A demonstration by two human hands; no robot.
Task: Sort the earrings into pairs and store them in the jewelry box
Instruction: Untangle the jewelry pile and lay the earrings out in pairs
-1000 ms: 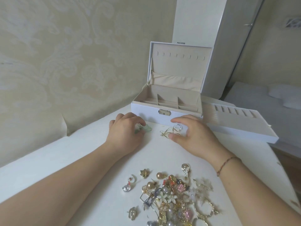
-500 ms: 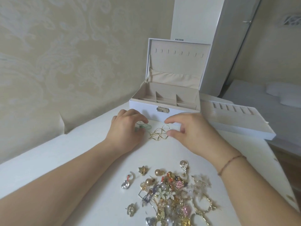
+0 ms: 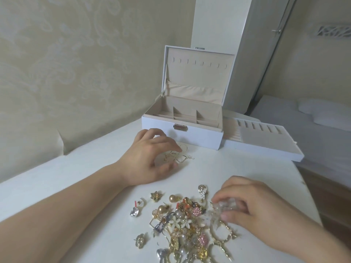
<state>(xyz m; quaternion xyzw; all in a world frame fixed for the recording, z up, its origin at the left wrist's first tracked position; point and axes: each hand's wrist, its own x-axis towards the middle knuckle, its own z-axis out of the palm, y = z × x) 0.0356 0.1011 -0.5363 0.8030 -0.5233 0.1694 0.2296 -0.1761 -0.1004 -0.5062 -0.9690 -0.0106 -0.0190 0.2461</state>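
Head view: left hand (image 3: 150,158) arches loosely over gold wire earrings (image 3: 178,158); right hand (image 3: 245,207) pinches clear earring (image 3: 222,205) beside pile (image 3: 182,224).

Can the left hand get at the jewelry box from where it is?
Probably yes. The left hand hovers over the gold wire earrings just in front of the jewelry box, whose lid stands open. Nothing lies between them, and the right hand is busy at the earring pile.

left hand (image 3: 150,158) fingers loosely arched, right hand (image 3: 252,207) fingers pinched
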